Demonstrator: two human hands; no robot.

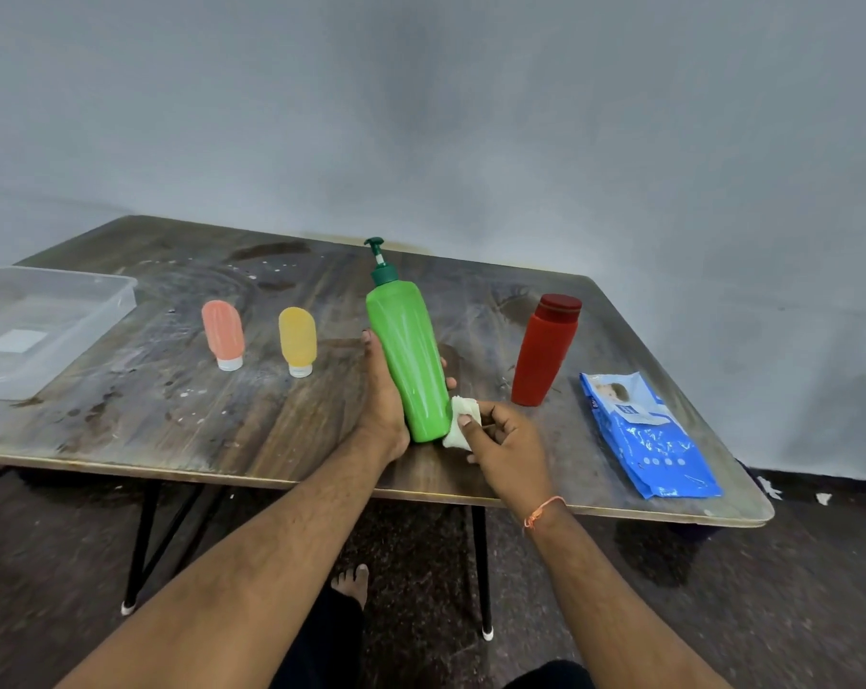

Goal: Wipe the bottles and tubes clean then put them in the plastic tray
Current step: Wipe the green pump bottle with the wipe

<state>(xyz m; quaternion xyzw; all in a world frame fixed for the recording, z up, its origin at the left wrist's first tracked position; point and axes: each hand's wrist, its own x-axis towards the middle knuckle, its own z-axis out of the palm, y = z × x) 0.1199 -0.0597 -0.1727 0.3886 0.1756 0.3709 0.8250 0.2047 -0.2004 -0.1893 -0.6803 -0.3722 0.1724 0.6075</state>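
Left hand (pixel 383 390) is gripping the green pump bottle (pixel 410 355) from behind, fingers wrapping round it, while the right hand (pixel 505 447) is pinching a folded white wipe (pixel 463 425) against the bottle's lower right side.

The bottle is leaning slightly, its base sitting near the front edge of the wooden table (pixel 172 415). A pink tube (pixel 223 333) and a yellow tube (pixel 297 340) are standing cap-down to the left, apart from each other. A red bottle (pixel 545 348) is standing upright to the right, just beside a blue pack of wipes (pixel 644 432) lying flat. The clear plastic tray (pixel 97 310) is sitting at the table's far left; only a pale label is showing on its floor, and no bottle or tube is lying in it.
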